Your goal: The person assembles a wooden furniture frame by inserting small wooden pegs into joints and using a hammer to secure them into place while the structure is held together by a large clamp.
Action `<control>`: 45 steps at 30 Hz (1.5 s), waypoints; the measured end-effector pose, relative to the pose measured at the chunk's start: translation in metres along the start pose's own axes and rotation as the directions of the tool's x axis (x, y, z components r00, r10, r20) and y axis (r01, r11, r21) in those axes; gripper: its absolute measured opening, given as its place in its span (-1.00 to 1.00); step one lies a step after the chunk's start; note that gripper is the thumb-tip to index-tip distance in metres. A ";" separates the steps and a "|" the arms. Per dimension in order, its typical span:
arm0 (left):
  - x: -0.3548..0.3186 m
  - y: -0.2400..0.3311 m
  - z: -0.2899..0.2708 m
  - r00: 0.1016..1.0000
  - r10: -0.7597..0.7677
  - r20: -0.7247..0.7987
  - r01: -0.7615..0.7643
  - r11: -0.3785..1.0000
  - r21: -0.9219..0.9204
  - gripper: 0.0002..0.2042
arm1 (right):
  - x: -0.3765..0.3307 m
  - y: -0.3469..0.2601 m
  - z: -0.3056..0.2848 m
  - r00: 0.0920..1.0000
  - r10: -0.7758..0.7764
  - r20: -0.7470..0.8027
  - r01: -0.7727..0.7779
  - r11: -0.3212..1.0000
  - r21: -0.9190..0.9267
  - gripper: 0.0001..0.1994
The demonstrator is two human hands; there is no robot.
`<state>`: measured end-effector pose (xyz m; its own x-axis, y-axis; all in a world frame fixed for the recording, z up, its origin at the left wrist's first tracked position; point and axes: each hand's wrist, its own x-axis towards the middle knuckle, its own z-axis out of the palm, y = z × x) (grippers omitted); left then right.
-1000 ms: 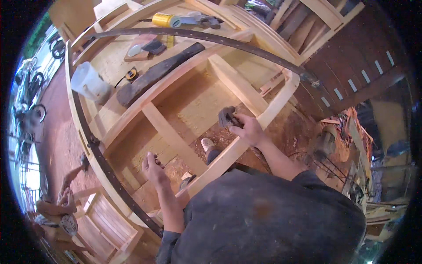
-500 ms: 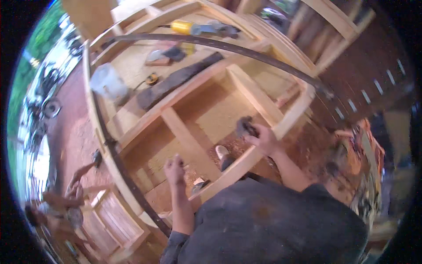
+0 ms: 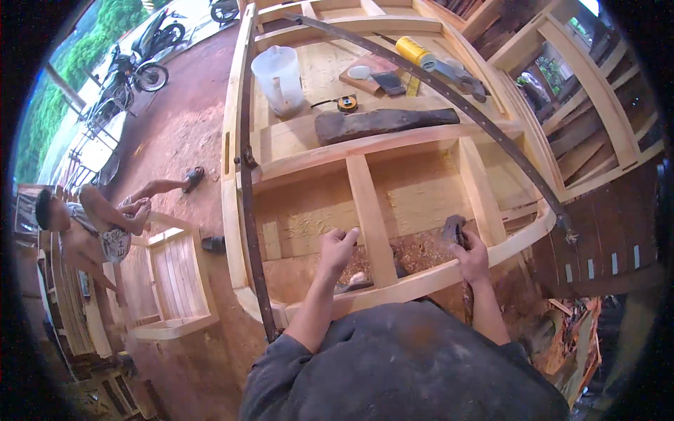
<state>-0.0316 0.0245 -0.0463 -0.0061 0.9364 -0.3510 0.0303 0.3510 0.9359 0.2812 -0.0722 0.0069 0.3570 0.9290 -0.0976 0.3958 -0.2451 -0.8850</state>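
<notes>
A large pale wooden frame of rails and cross-bars, divided into open compartments, lies flat over reddish ground strewn with sawdust. The left hand hovers at the near left compartment, just left of the middle upright bar, fingers curled together as if pinching something small; what it pinches cannot be told. The right hand is closed around a dark hand tool in the near right compartment, close to the near rail.

Containers: a translucent white plastic jug stands upright on the far left part of the frame; its contents cannot be made out. To its right lie a yellow and black tape measure, a long dark weathered slab of wood, a small flat wooden board with a pale disc, and a yellow cylinder-shaped tool at the far right.

A long dark metal bar clamp runs along the frame's left rail. Far left, a person sits by a smaller slatted wooden frame.
</notes>
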 end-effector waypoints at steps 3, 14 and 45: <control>0.003 -0.005 0.001 0.999 0.021 0.033 -0.021 1.000 -0.012 -0.68 | 0.001 0.000 0.000 1.000 -0.001 -0.007 0.001 1.000 -0.012 -0.61; -0.007 0.005 0.006 0.976 -0.016 0.215 -0.022 0.984 0.176 -0.64 | 0.002 0.007 -0.005 0.996 -0.018 -0.088 -0.002 0.974 -0.228 -0.47; -0.043 0.027 0.114 0.824 0.482 -0.297 -0.332 0.836 0.436 -0.70 | -0.035 0.013 -0.086 0.946 -0.176 0.271 0.315 0.687 -0.654 -0.71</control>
<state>0.0839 -0.0069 -0.0090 -0.2875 0.9424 0.1707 0.4634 -0.0191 0.8859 0.3463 -0.1312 0.0379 0.0385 0.9974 -0.0602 0.9383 -0.0568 -0.3412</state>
